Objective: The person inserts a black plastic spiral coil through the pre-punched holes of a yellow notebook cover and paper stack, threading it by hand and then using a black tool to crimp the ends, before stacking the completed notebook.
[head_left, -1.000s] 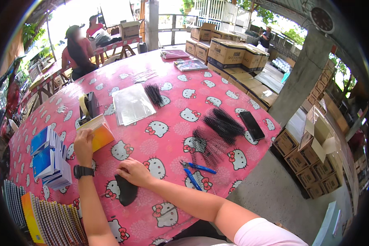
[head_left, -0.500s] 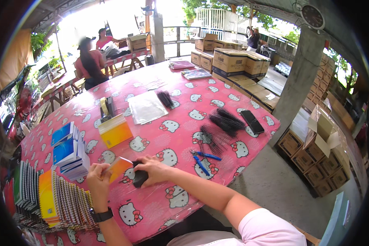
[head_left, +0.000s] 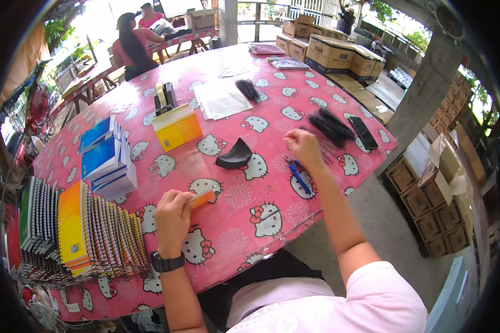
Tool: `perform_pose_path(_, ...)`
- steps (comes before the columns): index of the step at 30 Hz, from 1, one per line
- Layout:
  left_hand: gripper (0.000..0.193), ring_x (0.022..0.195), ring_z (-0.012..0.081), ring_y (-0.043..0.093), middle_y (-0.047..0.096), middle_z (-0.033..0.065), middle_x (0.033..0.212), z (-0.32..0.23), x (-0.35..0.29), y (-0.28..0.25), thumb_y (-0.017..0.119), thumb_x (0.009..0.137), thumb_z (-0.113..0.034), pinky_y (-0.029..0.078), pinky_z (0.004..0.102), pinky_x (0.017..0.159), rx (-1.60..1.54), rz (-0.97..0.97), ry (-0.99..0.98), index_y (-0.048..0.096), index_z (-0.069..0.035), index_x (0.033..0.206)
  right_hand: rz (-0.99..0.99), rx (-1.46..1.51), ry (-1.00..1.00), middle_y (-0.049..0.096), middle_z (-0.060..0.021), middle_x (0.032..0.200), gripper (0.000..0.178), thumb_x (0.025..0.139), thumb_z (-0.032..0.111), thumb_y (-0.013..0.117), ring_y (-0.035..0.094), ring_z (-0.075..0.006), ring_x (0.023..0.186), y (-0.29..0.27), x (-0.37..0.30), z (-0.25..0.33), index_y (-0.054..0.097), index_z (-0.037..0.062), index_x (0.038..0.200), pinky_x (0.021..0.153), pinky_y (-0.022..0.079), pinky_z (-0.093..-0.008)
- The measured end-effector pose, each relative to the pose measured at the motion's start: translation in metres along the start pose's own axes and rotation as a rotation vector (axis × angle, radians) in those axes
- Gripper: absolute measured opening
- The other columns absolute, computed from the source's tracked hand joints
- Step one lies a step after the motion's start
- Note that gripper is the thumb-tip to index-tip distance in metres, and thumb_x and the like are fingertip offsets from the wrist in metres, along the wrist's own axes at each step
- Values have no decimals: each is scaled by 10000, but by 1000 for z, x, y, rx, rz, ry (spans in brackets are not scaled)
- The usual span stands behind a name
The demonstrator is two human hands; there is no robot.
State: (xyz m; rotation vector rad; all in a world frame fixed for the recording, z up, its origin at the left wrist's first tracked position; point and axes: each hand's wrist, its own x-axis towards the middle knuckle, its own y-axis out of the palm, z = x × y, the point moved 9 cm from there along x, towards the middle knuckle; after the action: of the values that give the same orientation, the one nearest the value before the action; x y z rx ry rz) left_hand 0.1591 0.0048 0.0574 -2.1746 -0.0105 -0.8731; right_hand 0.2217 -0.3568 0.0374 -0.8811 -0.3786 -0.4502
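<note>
My left hand [head_left: 173, 217], a watch on its wrist, pinches a small orange notebook [head_left: 203, 198] seen nearly edge-on above the table. My right hand [head_left: 304, 149] is over the right side of the table with its fingers curled together. Whether anything is in them is hidden. Just beyond it lie loose black spiral binding coils [head_left: 332, 126]. Blue-handled pliers [head_left: 300, 176] rest beside that wrist. Between my hands sits a curved black block [head_left: 234, 155], touched by neither. A row of small yellow notebooks [head_left: 178, 132] stands farther back.
Spiral-bound notebooks [head_left: 72, 225] are stacked at the left, with blue booklets [head_left: 101, 158] behind them. Clear plastic sheets [head_left: 222, 100], a tape dispenser [head_left: 164, 99] and a phone [head_left: 363, 133] lie on the pink table [head_left: 233, 238]. Cardboard boxes [head_left: 425, 208] stand at the right; people work beyond.
My right hand has let go of the black block and moved right to the coils. The left hand still holds the orange notebook. The view has shifted.
</note>
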Motion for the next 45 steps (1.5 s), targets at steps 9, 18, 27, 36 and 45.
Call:
perform_pose_path(9, 118, 784, 265, 577, 599, 68, 814, -8, -2, 7, 676, 732, -52, 463, 372, 695, -41, 49, 0, 640, -66, 844, 253, -653, 247, 596, -189, 1145, 544, 737, 457, 722, 550, -311, 1128, 8, 2, -52, 610, 27, 1052, 933, 468, -427)
perform_pose_path(18, 114, 782, 258, 578, 598, 63, 810, -8, -1, 8, 672, 741, -61, 463, 369, 689, 35, -1, 29, 640, -64, 850, 258, -443, 82, 667, -162, 939, 205, 760, 116, 646, 653, -307, 901, -34, 26, -87, 639, 36, 949, 811, 513, -383)
perform_pose_path(27, 252, 754, 256, 575, 594, 62, 800, -24, 1, 5, 647, 737, -19, 461, 359, 685, -82, 62, 24, 686, -114, 967, 208, -140, 33, 667, -208, 897, 264, 872, 122, 556, 657, -320, 830, -51, 24, -74, 615, -6, 1096, 782, 502, -391)
perform_pose_path(36, 205, 746, 274, 597, 596, 90, 799, -51, -21, 8, 640, 732, 10, 475, 360, 673, -103, 216, 55, 681, -65, 918, 549, 388, -112, 603, -63, 841, 222, 885, 85, 578, 545, -127, 713, -13, -69, 108, 645, 72, 1096, 669, 461, -265)
perform_pose_path(45, 195, 755, 255, 610, 591, 89, 815, -52, -22, 14, 659, 725, 16, 488, 344, 682, -134, 249, 6, 673, -47, 909, 714, 598, -76, 580, -39, 845, 207, 762, -11, 679, 585, -112, 750, 43, -112, 130, 666, 51, 959, 675, 477, -266)
